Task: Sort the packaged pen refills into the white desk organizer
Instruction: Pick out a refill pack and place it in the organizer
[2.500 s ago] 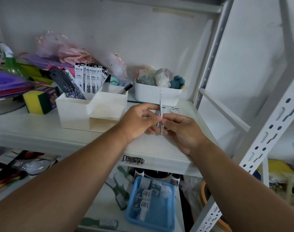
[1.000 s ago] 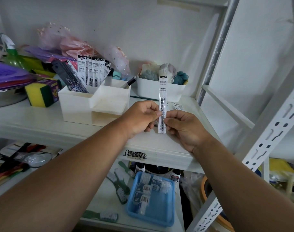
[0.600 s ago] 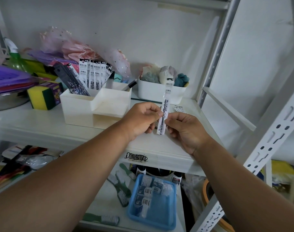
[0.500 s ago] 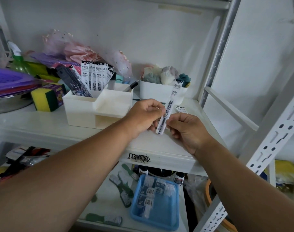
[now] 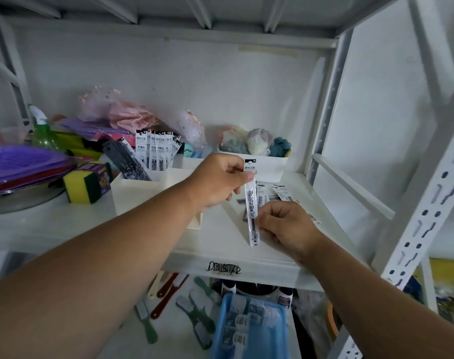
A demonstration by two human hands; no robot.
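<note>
A long clear pen refill pack (image 5: 251,200) hangs upright over the white shelf (image 5: 220,244). My left hand (image 5: 218,180) pinches its printed top end. My right hand (image 5: 285,224) pinches its lower part from the right. The white desk organizer (image 5: 135,195) stands just left of my left hand, partly hidden by my wrist. Several refill packs (image 5: 156,151) stand in its back-left compartment beside dark packs (image 5: 127,161). More loose refill packs (image 5: 280,191) lie flat on the shelf behind my right hand.
A white bin of cloth items (image 5: 270,169) stands at the back. A yellow-green sponge (image 5: 86,182), purple plates (image 5: 21,161) and a green spray bottle (image 5: 42,130) crowd the left. Metal uprights (image 5: 324,117) flank the right. A blue tray (image 5: 249,327) and brushes lie on the shelf below.
The refill pack has swung from a tilt to upright. My left hand has slid up to its top end and risen, while my right hand stays at its lower part. The view has tilted upward.
</note>
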